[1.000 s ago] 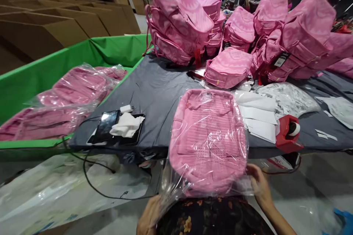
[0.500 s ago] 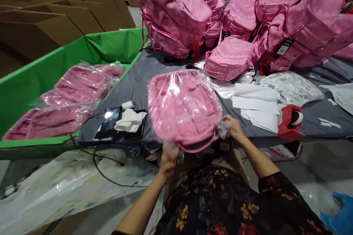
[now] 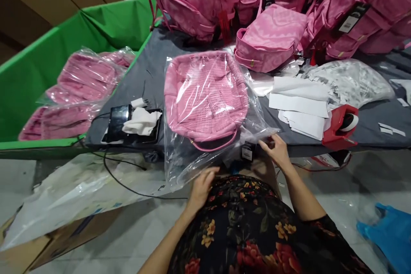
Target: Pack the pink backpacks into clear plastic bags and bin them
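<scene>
Black floral garment (image 3: 244, 222), nearest in my remote view. Left hand (image 3: 203, 185): fingers close together by the lower edge of a clear plastic bag (image 3: 180, 160); whether they grip film, I cannot tell. Right hand (image 3: 276, 150): fingertips at the bag's right corner; clamped or loose, I cannot tell. Pink backpack (image 3: 205, 94): inside that bag, on the grey-covered table (image 3: 149, 62). Right of it: white papers (image 3: 297, 102), red tape dispenser (image 3: 332, 130). Behind: heaped backpacks (image 3: 192, 4).
</scene>
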`<state>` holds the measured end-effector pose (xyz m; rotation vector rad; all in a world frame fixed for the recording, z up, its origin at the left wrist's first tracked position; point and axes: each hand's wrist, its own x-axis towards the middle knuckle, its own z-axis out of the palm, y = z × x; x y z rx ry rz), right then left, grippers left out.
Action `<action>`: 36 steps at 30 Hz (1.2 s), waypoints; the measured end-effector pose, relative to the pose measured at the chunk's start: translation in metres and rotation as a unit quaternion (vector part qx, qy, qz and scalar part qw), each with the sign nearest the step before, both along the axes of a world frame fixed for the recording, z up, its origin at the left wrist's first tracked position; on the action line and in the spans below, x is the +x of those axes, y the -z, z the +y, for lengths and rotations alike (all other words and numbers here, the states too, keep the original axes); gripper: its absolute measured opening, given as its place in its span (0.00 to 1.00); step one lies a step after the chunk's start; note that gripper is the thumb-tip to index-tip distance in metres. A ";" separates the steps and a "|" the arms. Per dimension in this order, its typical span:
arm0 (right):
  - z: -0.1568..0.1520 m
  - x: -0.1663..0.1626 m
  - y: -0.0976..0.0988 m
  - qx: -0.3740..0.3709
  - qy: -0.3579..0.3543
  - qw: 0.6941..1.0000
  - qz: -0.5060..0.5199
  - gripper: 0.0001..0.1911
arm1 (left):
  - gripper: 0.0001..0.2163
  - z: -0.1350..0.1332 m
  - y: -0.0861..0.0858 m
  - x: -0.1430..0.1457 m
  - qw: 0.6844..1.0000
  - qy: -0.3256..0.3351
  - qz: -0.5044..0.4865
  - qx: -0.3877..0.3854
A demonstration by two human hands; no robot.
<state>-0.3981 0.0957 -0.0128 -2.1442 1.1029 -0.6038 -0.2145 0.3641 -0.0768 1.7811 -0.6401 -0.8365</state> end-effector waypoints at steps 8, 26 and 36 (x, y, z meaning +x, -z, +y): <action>-0.005 0.022 0.009 0.065 -0.125 0.989 0.041 0.14 | 0.18 -0.130 -0.005 -0.021 0.998 0.014 -0.064 -0.001; -0.007 0.004 0.018 0.274 -0.178 0.945 -0.017 0.19 | 0.23 -0.113 0.003 -0.050 0.924 0.315 0.214 0.031; 0.067 -0.043 0.020 -0.040 -0.057 0.993 0.099 0.10 | 0.12 -0.160 -0.087 -0.012 0.702 0.451 -0.529 -0.150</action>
